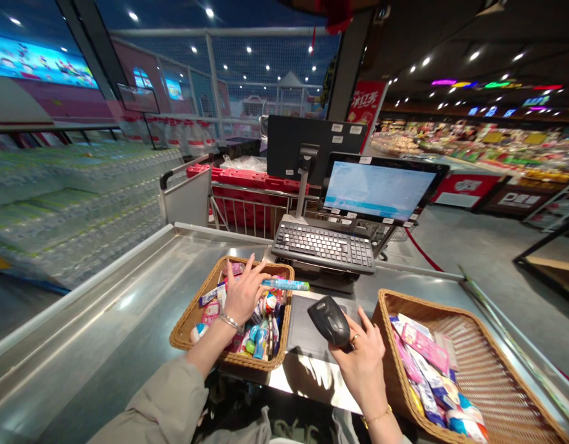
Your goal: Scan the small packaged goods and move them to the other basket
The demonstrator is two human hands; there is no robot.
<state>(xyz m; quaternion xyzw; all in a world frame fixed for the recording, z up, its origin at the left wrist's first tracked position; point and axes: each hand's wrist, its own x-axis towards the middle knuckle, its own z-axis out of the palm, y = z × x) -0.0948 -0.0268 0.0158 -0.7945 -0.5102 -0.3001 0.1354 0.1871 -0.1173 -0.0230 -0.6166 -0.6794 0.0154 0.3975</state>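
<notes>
My left hand (242, 295) is over the left wicker basket (182, 327), wearing a bracelet. A slim blue tube-shaped package (289, 284) sticks out from its thumb side, reaching past the basket's right rim; the grip is partly hidden by the fingers. Beneath the hand lie several small packaged sweets (261, 339), some in bright wrappers. My right hand (361, 357) is closed around a black handheld barcode scanner (329, 320), its head pointing up and left. The right wicker basket (497, 357) is beside this hand and holds pink, white and blue packages (426, 348).
Behind the baskets stand a black keyboard (321, 243) and a lit monitor (381, 188) on the metal counter (141, 296). A shopping cart (242, 209) is beyond the counter. Stacked bottled drinks (71, 209) fill the left side.
</notes>
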